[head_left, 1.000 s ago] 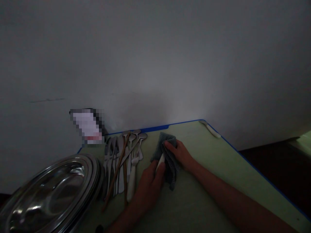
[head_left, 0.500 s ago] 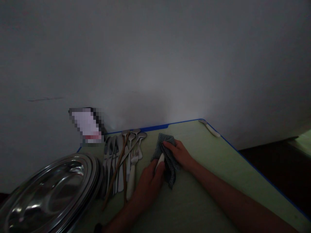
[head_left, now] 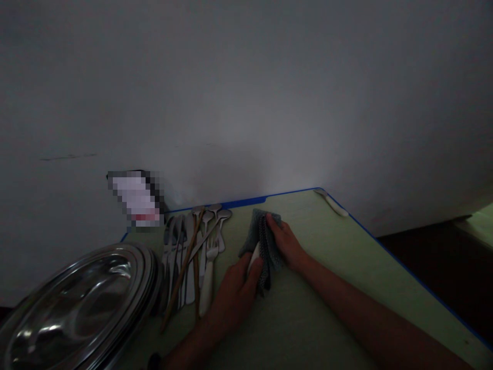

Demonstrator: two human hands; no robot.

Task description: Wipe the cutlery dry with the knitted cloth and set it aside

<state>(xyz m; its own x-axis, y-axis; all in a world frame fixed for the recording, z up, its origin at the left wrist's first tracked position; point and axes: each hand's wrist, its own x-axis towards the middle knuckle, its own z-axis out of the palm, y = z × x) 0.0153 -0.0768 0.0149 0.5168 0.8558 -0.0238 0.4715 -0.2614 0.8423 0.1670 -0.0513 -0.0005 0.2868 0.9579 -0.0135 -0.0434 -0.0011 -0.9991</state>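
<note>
Over the middle of the table, my left hand [head_left: 236,282] is closed around the white handle of a piece of cutlery [head_left: 254,254]. The far end of that piece is hidden in a folded grey-blue cloth [head_left: 256,228]. My right hand [head_left: 288,245] grips the cloth from the right, pressing it around the hidden end. Just left of my hands, a fork [head_left: 210,267] with a white handle lies beside several spoons [head_left: 207,218], knives [head_left: 189,277] and brown chopsticks [head_left: 179,285].
A stack of shiny oval metal trays [head_left: 77,298] stands at the near left. A blurred-out phone-like object [head_left: 134,198] leans against the wall at the back left. Another white-handled fork [head_left: 333,203] lies at the far right corner of the blue-edged table [head_left: 327,318].
My right hand has shifted slightly right, and the cloth has folded differently around the cutlery. My left hand keeps its hold on the handle.
</note>
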